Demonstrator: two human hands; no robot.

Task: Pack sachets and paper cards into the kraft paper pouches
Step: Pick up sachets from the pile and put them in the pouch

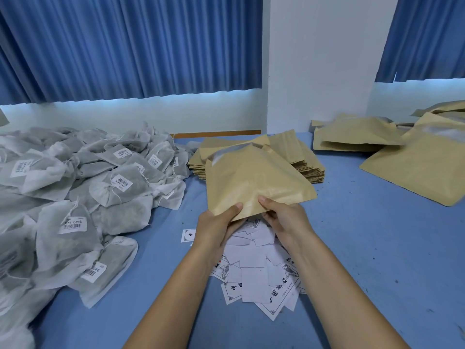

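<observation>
Our left hand (218,220) and right hand (283,215) each grip one brown pouch (254,178) (above the paper cards (254,268)).

Left hand (221,220), right hand (284,219) raised, fingers (264,200) curled

Sachet heap (75,192) walls the left; bare table (377,248) lies right of the paper cards (254,275).

Left hand (219,222): bare, unadorned fingers.
Right hand (284,217): bare likewise.
Left forearm (176,285): uncovered behind the fingers.
Right forearm (339,285): uncovered too.
</observation>
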